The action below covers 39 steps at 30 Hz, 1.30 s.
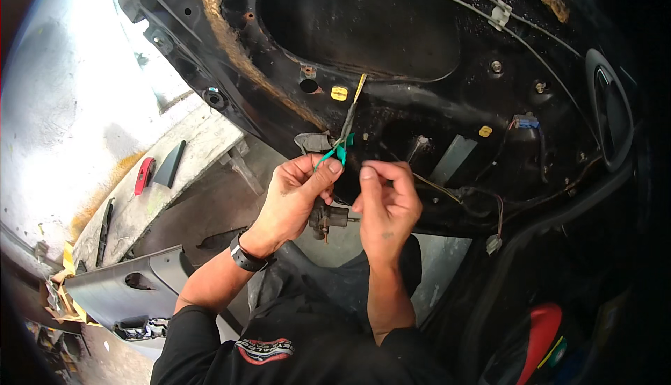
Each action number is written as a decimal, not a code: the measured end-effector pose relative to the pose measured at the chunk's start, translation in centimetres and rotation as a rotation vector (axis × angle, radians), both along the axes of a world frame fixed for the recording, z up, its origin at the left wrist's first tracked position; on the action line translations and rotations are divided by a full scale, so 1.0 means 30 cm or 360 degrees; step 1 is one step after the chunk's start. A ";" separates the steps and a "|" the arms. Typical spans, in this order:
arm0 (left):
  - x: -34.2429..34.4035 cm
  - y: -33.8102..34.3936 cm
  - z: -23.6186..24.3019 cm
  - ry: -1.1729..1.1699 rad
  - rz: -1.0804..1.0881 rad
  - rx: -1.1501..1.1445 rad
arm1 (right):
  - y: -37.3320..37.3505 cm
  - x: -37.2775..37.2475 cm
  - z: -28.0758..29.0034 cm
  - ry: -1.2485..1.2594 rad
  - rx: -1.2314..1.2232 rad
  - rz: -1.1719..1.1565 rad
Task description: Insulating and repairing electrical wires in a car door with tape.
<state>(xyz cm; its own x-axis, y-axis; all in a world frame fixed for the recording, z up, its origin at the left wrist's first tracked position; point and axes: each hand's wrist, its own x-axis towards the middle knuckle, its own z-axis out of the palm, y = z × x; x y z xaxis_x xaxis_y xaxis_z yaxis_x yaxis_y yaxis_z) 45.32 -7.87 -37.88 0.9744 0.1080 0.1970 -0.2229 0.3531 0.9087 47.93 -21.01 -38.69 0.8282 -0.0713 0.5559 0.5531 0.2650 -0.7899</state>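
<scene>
Between thumb and fingers, my left hand pinches thin green wire at the lower end of a dark-wrapped wiring harness. A green strip, perhaps tape, hangs against that thumb. The harness comes out of the bare black car door, with yellow wires at its top. Just to the right, my right hand is closed, thumb against fingertips; what it holds, if anything, is too small to see. A grey connector sits beyond the left hand. Below and between the hands hangs a dark motor-like part.
On the left, a worn board carries a red tool and a dark triangular trim piece. A grey door panel leans below it. A blue connector and the inner door handle are at right.
</scene>
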 end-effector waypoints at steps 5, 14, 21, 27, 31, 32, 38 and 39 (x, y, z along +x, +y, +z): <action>-0.006 0.000 0.007 -0.0029 -0.0017 -0.0007 | -0.003 0.030 0.030 0.0157 -0.0077 0.0460; -0.006 0.030 -0.012 -0.0044 -0.0136 -0.0272 | -0.013 0.106 0.035 0.0637 0.0449 0.1587; 0.015 0.017 -0.035 -0.0147 0.0080 -0.0295 | -0.002 0.102 0.019 0.0355 0.0220 0.1533; -0.001 -0.017 -0.003 -0.0267 0.0101 -0.0266 | 0.018 0.065 0.023 0.0382 0.0072 0.1131; 0.023 0.011 -0.054 -0.0302 0.0158 -0.0213 | 0.029 0.049 0.020 0.0341 0.0064 0.1021; 0.024 0.017 -0.061 -0.0351 0.0152 -0.0195 | 0.033 0.049 0.017 0.0320 0.0064 0.0996; 0.015 -0.014 -0.022 -0.0308 0.0182 -0.0124 | 0.041 0.060 -0.017 0.0100 -0.0097 0.0786; 0.016 -0.010 -0.022 -0.0318 0.0181 -0.0134 | 0.040 0.056 -0.011 0.0099 -0.0095 0.0793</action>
